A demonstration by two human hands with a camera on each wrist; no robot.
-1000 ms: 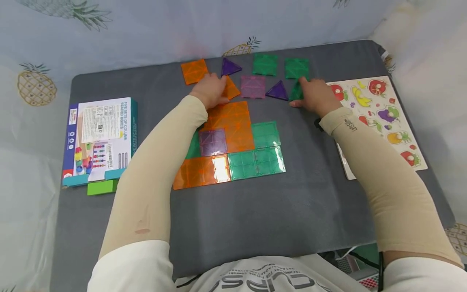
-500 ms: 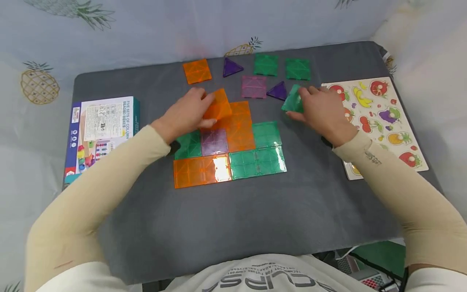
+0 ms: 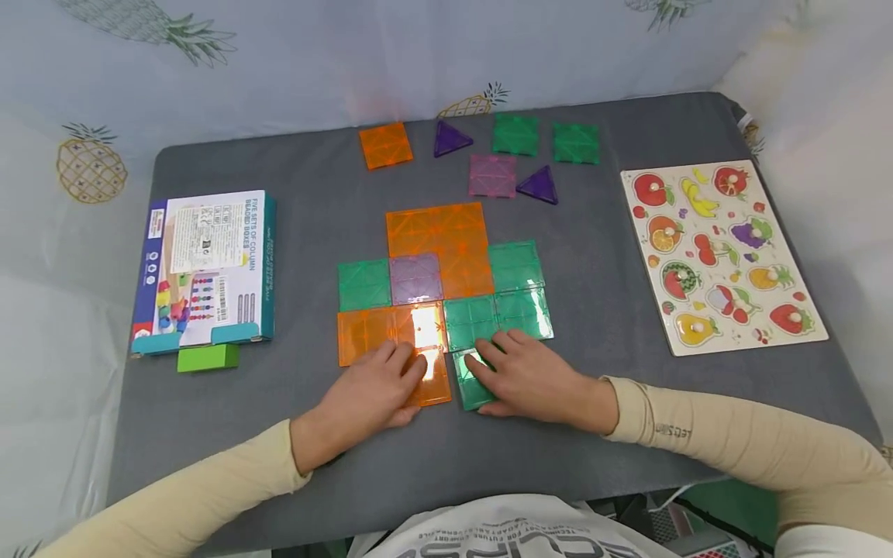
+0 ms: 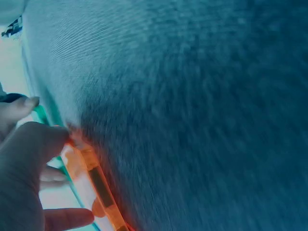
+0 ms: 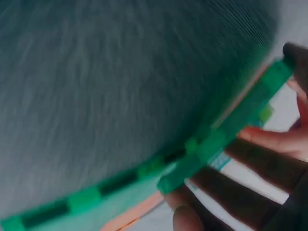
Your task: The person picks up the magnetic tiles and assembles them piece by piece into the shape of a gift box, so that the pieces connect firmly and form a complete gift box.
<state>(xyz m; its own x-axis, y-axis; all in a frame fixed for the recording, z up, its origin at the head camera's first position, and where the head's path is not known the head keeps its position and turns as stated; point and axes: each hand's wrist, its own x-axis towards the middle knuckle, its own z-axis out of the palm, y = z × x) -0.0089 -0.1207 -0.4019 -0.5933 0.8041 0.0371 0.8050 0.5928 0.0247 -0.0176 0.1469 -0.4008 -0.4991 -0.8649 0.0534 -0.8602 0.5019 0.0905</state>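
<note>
My left hand (image 3: 377, 387) pinches an orange square magnetic tile (image 3: 437, 380) at the front edge of a flat patchwork of see-through tiles; in the left wrist view the thumb is at the tile's near corner. Just right of it, my right hand (image 3: 533, 380) grips a green square magnetic tile (image 3: 466, 387), thumb at the near side and fingers at the far side. A narrow gap parts the two held tiles. Behind them, the patchwork joins orange tiles (image 3: 446, 240), a light purple tile (image 3: 416, 277) and green tiles (image 3: 516, 265). In the right wrist view, the held green tile (image 5: 240, 115) slants near another green edge.
Farther back lie a loose orange tile (image 3: 386, 146), two purple triangles (image 3: 452, 139), two green squares (image 3: 516, 135) and a pink square (image 3: 492, 176). A boxed bead set (image 3: 209, 267) with a green block (image 3: 207, 358) stands left, a fruit puzzle board (image 3: 718, 248) right.
Both hands have come from the far loose tiles toward me, the left bringing an orange tile, the right a green one. Both tiles are now at the patchwork's front edge.
</note>
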